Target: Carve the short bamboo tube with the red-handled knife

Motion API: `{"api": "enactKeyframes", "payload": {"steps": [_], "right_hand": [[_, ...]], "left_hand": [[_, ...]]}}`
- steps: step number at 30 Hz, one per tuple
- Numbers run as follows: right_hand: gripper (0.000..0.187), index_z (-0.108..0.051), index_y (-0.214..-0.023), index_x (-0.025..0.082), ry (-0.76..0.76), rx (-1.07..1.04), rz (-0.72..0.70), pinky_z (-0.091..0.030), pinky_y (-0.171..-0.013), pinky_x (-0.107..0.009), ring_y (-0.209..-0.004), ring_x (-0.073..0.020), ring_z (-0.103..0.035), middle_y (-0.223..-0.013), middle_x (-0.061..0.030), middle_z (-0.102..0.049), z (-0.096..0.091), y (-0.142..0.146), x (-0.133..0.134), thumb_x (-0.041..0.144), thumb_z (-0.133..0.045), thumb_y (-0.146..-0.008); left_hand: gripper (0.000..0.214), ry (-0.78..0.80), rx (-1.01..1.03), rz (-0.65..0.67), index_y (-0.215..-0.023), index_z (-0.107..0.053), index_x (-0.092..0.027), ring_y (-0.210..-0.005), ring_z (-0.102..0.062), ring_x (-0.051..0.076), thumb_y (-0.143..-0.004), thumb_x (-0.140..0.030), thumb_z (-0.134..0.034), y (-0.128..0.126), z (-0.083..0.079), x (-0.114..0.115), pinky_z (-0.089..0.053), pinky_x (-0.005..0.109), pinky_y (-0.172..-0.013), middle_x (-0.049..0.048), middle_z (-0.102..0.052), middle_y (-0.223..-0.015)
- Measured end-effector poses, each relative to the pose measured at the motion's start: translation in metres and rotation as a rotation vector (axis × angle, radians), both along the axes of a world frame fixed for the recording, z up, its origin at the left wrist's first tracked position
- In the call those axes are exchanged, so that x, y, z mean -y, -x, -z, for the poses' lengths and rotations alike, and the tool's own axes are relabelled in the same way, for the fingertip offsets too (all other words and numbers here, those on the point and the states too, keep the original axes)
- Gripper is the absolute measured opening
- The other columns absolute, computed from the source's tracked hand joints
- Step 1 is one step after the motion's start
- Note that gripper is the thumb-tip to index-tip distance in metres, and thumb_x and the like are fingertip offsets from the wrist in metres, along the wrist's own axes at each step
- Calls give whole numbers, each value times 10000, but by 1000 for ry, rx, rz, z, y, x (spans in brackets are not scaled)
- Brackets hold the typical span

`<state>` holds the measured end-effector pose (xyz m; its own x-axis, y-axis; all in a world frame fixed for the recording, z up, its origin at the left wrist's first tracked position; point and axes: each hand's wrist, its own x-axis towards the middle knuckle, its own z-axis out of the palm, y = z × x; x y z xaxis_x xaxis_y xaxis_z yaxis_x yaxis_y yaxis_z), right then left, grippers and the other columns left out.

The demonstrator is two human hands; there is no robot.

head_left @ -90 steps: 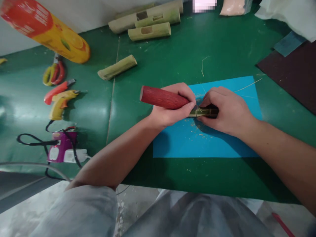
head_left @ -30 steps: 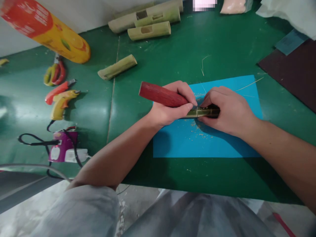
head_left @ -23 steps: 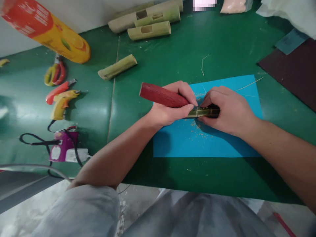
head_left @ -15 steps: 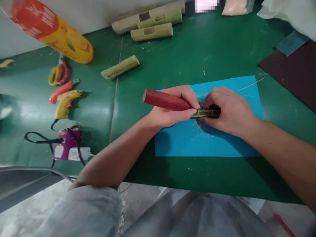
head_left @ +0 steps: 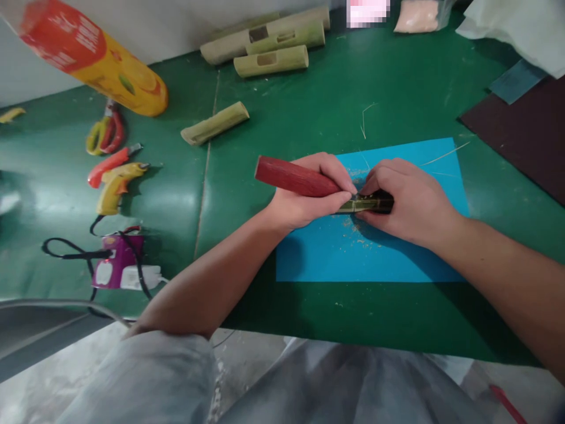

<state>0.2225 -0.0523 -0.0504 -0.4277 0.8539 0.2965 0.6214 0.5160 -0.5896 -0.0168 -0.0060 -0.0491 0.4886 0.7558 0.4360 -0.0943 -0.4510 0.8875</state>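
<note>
My left hand (head_left: 309, 200) is closed round a carving tool with a thick red wooden handle (head_left: 291, 175); its tip is hidden where the two hands meet. My right hand (head_left: 408, 197) presses a small dark green bamboo piece (head_left: 368, 204) down on a blue sheet (head_left: 362, 259). Fine shavings lie on the sheet just below the bamboo. Both sets of fingers are curled tight.
Several cut bamboo tubes (head_left: 269, 59) lie at the back, one more (head_left: 216, 122) nearer. On the left are an orange-yellow cylinder (head_left: 95, 62), scissors (head_left: 105, 128), a red tool (head_left: 110, 166), a yellow glue gun (head_left: 115, 185), a purple plug with black cord (head_left: 112, 268). A dark mat (head_left: 525, 132) lies right.
The hands have kept their grip in the same spot; the red handle has shifted only slightly. The view has drifted a little, so the things on the left appear further right.
</note>
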Motion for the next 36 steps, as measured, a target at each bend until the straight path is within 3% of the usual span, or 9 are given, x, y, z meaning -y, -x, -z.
{"api": "enactKeyframes", "payload": {"steps": [10, 19, 26, 36], "right_hand": [[181, -616, -908, 302, 28, -7, -2, -494, -791, -456, -929, -303, -671, -999, -67, -777, -2, 0, -1, 349, -789, -880], [219, -571, -907, 317, 28, -10, -12, -493, -792, -474, -922, -319, -668, -976, -76, -759, -5, 1, 0, 371, -783, -896], [192, -618, -923, 292, 26, -24, -17, -491, -811, -452, -918, -298, -665, -976, -71, -765, -2, 1, -1, 388, -784, -918], [190, -619, -932, 286, -38, -39, -36, -483, -783, -447, -901, -295, -657, -966, -70, -758, 2, 0, 0, 378, -784, -922]], "left_hand": [[367, -110, -108, 43, -868, -815, -253, -809, -804, 205, -986, -598, -851, -1, -8, 0, -663, 384, -766, 32, -836, -866], [415, -167, -123, -27, -773, -751, -251, -730, -768, 185, -996, -593, -823, -5, -6, 2, -634, 373, -709, 11, -797, -773], [338, -211, -34, -34, -789, -713, -246, -713, -748, 162, -1034, -462, -801, -6, -7, 5, -611, 345, -682, -4, -776, -772], [410, -128, -200, -86, -817, -748, -250, -767, -758, 185, -1043, -591, -724, -1, -12, 10, -665, 388, -743, 30, -788, -829]]}}
